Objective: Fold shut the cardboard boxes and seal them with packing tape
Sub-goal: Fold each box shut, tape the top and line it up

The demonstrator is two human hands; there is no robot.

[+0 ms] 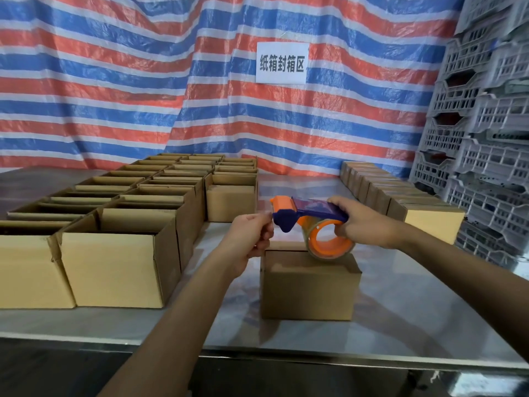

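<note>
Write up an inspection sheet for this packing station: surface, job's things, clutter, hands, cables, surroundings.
Surface: shiny metal table, bare along its near edge.
Job's things: one shut box at front centre, with the tape dispenser held over it; rows of open boxes on the left; a row of shut boxes on the right.
Clutter: nothing seen.
Hands: left hand pinches what seems to be the tape end at the dispenser's front; right hand grips the dispenser.
Cables: nothing seen.
Surroundings: striped tarp behind, white sign on it, grey crates stacked at right.
</note>
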